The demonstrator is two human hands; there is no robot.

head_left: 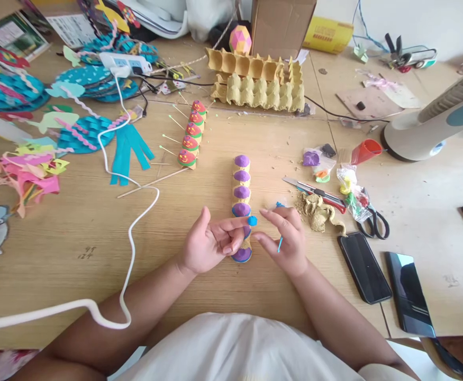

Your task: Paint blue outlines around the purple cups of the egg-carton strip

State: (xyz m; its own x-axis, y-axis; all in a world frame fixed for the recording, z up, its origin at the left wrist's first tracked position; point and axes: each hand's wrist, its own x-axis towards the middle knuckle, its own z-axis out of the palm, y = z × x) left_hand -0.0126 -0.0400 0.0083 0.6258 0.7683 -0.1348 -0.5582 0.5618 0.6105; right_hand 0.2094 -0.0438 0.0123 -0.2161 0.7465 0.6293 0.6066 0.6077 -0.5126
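My left hand (215, 238) is held over the table with its index finger stretched out and thumb apart. A small blue clay piece (252, 220) sits on that fingertip. To its right is my right hand (286, 238), index finger and thumb apart near the blue piece. A thin blue strip (280, 244) hangs at its curled fingers, which seem to hold it. Under and between the hands lies an egg-carton strip (242, 191) with purple-covered bumps and blue edging low down; my left fingers hide part of it. More blue clay (280, 204) shows just behind my right hand.
A red-and-green caterpillar strip (191, 132) with pins stands further back. Egg cartons (263, 92) are behind. Right: a utility knife (314, 193), scissors (374, 222), clay bags and two phones (364, 267). A white cable (132, 227) crosses the left side, near paper scraps (28, 177).
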